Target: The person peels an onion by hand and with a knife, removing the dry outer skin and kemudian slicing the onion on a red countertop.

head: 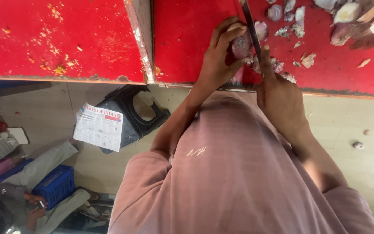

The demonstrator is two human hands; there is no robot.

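A red worktop [66, 39] fills the upper half of the view, split by a pale seam, with crumbs scattered over its left part. Below it, on the tiled floor [360, 169], stands a black plastic stool [146, 117] with a folded newspaper [98, 126] on it; a blue crate [56, 185] and a seated person's arm sit at the lower left corner. The wearer's own pink shirt [234, 173] blocks much of the floor. Onion peels and cut pieces [347, 21] lie heaped at the worktop's top right. The left hand [219, 56] has its grip clamped around a purple onion [241, 43] near the worktop's front edge. The right hand [280, 97] has its grip closed on a knife [252, 28], whose blade lies just beside the onion; the handle is hidden in the fist and the tip is cut off by the frame
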